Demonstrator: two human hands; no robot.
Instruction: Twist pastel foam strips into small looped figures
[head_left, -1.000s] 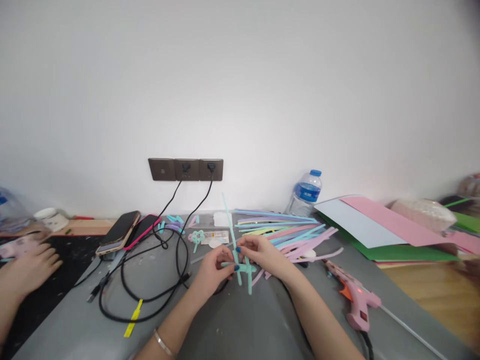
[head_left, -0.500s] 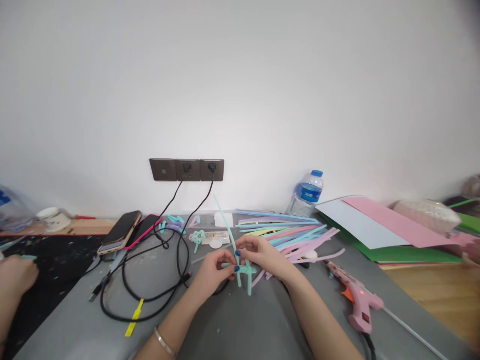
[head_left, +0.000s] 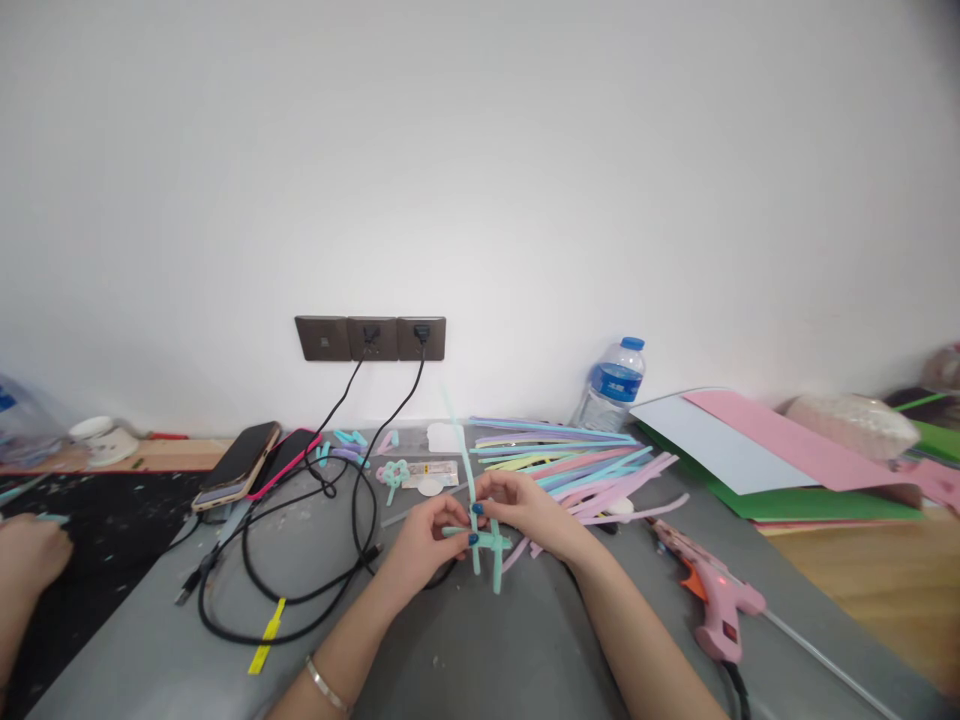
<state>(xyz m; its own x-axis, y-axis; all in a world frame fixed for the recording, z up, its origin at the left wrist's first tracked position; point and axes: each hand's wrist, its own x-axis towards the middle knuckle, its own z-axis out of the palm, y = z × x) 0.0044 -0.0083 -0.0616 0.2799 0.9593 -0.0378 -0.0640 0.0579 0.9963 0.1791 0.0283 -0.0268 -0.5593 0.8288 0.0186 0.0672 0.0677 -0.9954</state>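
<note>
My left hand point(head_left: 431, 545) and my right hand point(head_left: 525, 510) meet over the grey table point(head_left: 465, 650), both pinched on a teal pipe-cleaner figure point(head_left: 484, 545). Its short looped arms stick out below my fingers, and one long teal stem point(head_left: 459, 435) rises up and leftward from the pinch, slightly blurred. My left thumbnail is painted blue. A thin bracelet sits on my left wrist.
A pile of pastel pipe cleaners point(head_left: 577, 465) lies just behind my hands. A pink glue gun point(head_left: 712, 595), water bottle point(head_left: 615, 385), coloured paper sheets point(head_left: 765, 455), two phones point(head_left: 259, 460), black cables point(head_left: 307, 550) and a small teal flower point(head_left: 394, 475) surround them. Another person's hand point(head_left: 30, 555) rests far left.
The long teal stem has swung a little between frames while my hands stay pinched in place. The other person's hand at the left has pulled back and closed.
</note>
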